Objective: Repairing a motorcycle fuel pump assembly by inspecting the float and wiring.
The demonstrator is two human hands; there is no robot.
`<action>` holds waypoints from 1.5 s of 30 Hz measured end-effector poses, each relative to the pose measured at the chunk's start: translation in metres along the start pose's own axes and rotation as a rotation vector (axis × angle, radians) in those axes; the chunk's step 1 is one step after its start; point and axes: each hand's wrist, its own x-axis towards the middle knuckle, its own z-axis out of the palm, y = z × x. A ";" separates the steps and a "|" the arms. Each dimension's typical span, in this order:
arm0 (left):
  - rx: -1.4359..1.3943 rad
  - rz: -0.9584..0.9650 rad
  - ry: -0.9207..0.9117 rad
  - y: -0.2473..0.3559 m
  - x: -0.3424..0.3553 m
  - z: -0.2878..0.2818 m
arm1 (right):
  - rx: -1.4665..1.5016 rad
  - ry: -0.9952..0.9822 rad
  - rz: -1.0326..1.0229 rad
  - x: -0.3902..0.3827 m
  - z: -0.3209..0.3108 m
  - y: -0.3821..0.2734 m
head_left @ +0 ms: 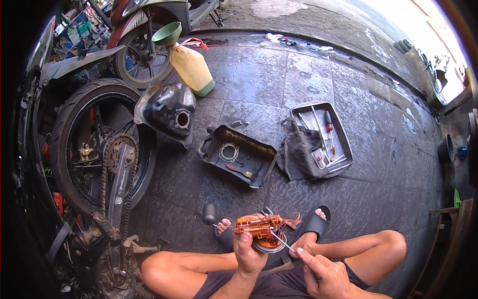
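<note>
Wide dark floor tiles [378,214] carry the whole scene, and on the left stands the big one, a motorcycle wheel [63,144] with chain and sprocket. Next in size, a black tank [167,102] sits right beside that tyre, round hole facing up! Further in, a black tub [265,167] holds a metal ring and a small brush; to its right, a metal tray [345,132] of tools, dark cloth [301,152] draped over its left side. Behind the tank, a yellowish jug [191,70] leans with a green funnel [168,34] on top. Now the centre, low between the knees: an orange assembly [256,228], left grip [249,256] clamped on it, thumb in front! Smaller, a dark float [209,213] juts left on its wire. And slimmest, a thin metal rod [285,242], pinched in the right grip [326,275], tip at the assembly!
</note>
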 end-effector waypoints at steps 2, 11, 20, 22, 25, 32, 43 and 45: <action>-0.050 -0.045 0.010 -0.002 0.000 -0.006 | 0.033 0.044 -0.004 -0.008 0.001 0.003; -0.005 -0.125 -0.146 0.009 0.005 0.000 | 0.476 0.238 -0.029 0.017 0.035 0.059; 0.051 -0.224 -0.224 0.016 0.003 0.001 | 0.687 0.001 0.088 0.031 0.069 0.070; 0.054 -0.251 -0.214 0.017 0.001 -0.001 | 0.669 0.051 0.054 0.032 0.069 0.065; 0.110 -0.263 -0.240 0.020 -0.001 0.002 | 0.503 0.187 -0.080 0.037 0.068 0.057; -0.204 -0.388 -0.066 0.020 -0.005 0.005 | 0.206 0.334 -0.186 0.034 0.066 0.033; -0.327 -0.451 -0.189 0.018 0.003 -0.016 | 0.000 -0.103 -0.026 0.001 -0.032 -0.004; -0.253 -0.486 -0.193 0.022 0.004 -0.015 | -0.076 -0.188 -0.036 -0.002 -0.046 -0.006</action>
